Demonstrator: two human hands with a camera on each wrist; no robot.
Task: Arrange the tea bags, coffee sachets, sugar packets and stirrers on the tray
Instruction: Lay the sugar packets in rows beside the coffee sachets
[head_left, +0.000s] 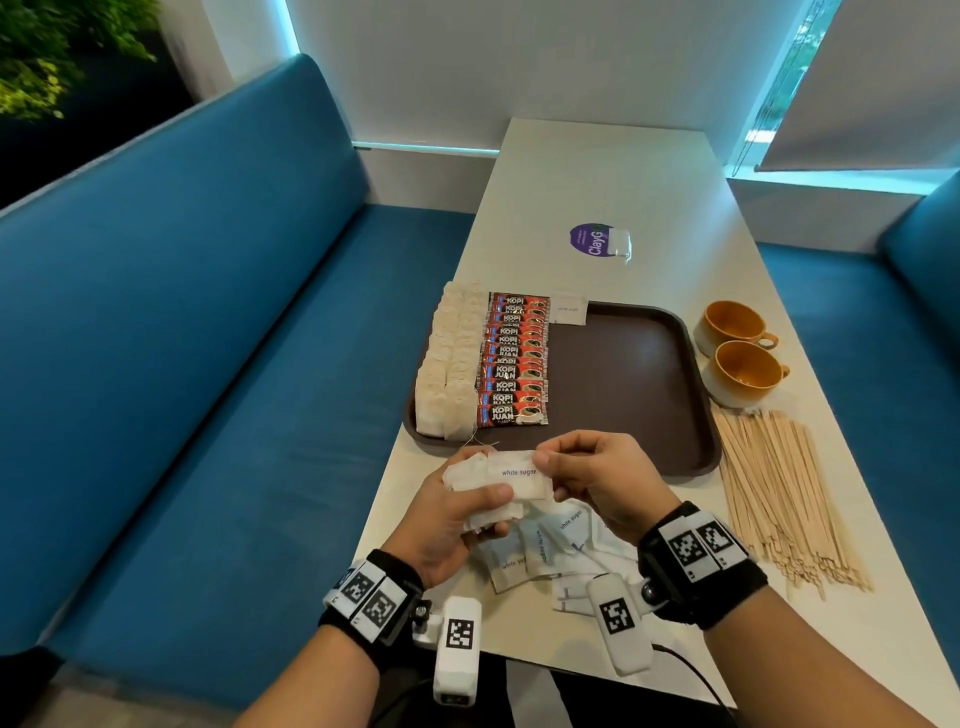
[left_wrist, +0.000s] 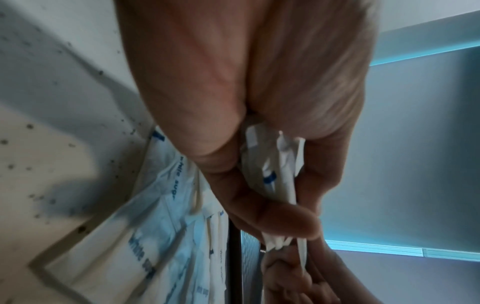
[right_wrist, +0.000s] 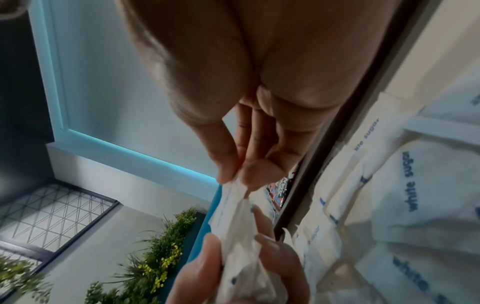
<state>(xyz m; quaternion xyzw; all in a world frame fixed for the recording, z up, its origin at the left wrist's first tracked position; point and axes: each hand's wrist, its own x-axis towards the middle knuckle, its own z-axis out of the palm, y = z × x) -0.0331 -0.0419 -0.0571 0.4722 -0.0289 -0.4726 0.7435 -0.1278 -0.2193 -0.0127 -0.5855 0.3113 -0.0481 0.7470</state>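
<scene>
My left hand (head_left: 467, 506) grips a bundle of white sugar packets (head_left: 493, 491) just above the table's near end. My right hand (head_left: 550, 460) pinches the top packet (head_left: 519, 470) of that bundle by its right edge. In the wrist views the bundle (left_wrist: 275, 170) sits between my left thumb and fingers, and my right fingertips (right_wrist: 233, 174) pinch its corner. More loose sugar packets (head_left: 545, 545) lie on the table under my hands. The brown tray (head_left: 628, 384) carries a row of tea bags (head_left: 452, 358), a column of red coffee sachets (head_left: 514, 358) and one sugar packet (head_left: 569, 307) at its far edge.
A pile of wooden stirrers (head_left: 779, 493) lies on the table right of the tray. Two orange cups (head_left: 737, 353) stand beyond them. A purple sticker and a small clear packet (head_left: 602, 241) lie farther up the table. Blue bench seats (head_left: 234, 338) flank both sides.
</scene>
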